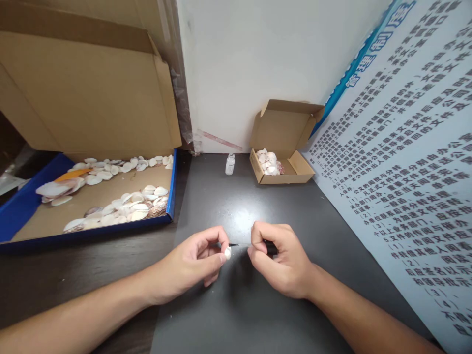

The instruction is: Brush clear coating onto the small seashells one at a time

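Near the centre, my left hand (206, 258) pinches a small white shell (227, 252) between thumb and forefinger. My right hand (278, 258) is closed around a dark, slim tool (271, 247), mostly hidden by the fingers. A thin tip (239, 245) stretches from the right hand towards the shell; whether it touches the shell I cannot tell. Both hands are above the dark mat (206, 314). Beyond them stands a small clear bottle (229, 165) with a white label, upright.
An open blue-edged cardboard box (92, 228) at the left holds several shells (125, 209). A smaller open cardboard box (287, 178) at the back holds more shells (270, 162). A printed sheet (398, 172) slants along the right side, and a white panel (258, 59) stands behind.
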A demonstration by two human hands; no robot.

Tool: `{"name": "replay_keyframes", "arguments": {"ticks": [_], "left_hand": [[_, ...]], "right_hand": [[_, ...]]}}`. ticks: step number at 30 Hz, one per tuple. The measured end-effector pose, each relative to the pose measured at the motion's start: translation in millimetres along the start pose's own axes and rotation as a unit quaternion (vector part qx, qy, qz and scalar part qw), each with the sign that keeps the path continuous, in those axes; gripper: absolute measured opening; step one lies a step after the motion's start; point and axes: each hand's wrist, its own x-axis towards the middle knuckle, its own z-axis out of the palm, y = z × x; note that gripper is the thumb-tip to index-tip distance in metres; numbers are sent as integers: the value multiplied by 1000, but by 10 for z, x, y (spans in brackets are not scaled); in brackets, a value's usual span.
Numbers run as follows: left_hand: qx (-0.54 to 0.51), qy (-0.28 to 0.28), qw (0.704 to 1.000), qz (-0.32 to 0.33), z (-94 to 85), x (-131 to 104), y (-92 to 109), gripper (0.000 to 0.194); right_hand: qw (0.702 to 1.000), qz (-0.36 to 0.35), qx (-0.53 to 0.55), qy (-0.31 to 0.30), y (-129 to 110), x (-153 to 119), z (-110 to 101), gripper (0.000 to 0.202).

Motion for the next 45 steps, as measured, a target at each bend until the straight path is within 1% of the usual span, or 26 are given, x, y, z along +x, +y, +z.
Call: {"name": "replay_keyframes", "arguments": {"ticks": [3, 7, 11, 12, 16, 20, 21, 25, 26, 30, 31, 33, 35, 36, 38, 41, 43, 45], "left_hand": [[-7, 1, 1000, 5, 2, -1, 6, 34], [-20, 8, 1000, 1, 8, -10, 2, 33], [-36, 1, 999, 6, -7, -13, -45, 32], [-46, -3, 999, 6, -14, -11, -59, 31], [-110, -5, 994, -22, -23, 2, -70, 22], [-156, 2, 987, -38, -7, 8, -2, 15], [-169, 1, 985, -39, -4, 8, 17, 14], [-205, 0, 978, -47, -15, 6, 61, 9], [-207, 0, 977, -47, -19, 4, 62, 8], [-212, 2, 976, -51, -24, -1, 53, 7], [-215, 4, 975, -51, -24, -1, 52, 7], [-222, 4, 974, -48, -23, 2, 53, 8], [-229, 3, 972, -46, -27, 7, 54, 9], [-232, 1, 972, -45, -31, 10, 54, 9], [-237, -1, 970, -48, -39, 14, 53, 11], [-240, 0, 969, -53, -49, 18, 51, 12], [-243, -2, 969, -46, -53, 20, 50, 11], [-250, -4, 967, -39, -54, 22, 48, 11]], "right_hand": [[1000, -10, -2, -26, -2, 1, -6, 25], [1000, 4, -17, 11, 0, 4, -15, 25], [999, -6, 2, -31, -1, 2, -2, 26], [999, -8, -2, -32, -1, 3, 0, 25], [1000, 0, -21, 9, 5, 6, 3, 25], [1000, -4, -18, -25, 11, -2, 15, 24], [999, -2, -23, -26, 13, -2, 16, 24], [999, 14, -35, 28, 13, 8, 8, 24], [999, 10, -29, 30, 12, 9, 9, 24], [999, -13, -28, -17, 6, -3, 28, 23], [999, -5, -38, -19, 5, -6, 32, 23], [999, 17, -52, -1, 1, -9, 31, 23], [999, 17, -42, 16, -4, -9, 26, 24], [999, 8, -33, 13, -6, -9, 24, 24], [1000, -11, -22, -15, -8, -12, 22, 23], [998, -6, -30, -55, -7, -19, 25, 22], [998, 2, -30, -53, -7, -23, 27, 23], [999, -4, -22, -38, -9, -25, 29, 23]]}}
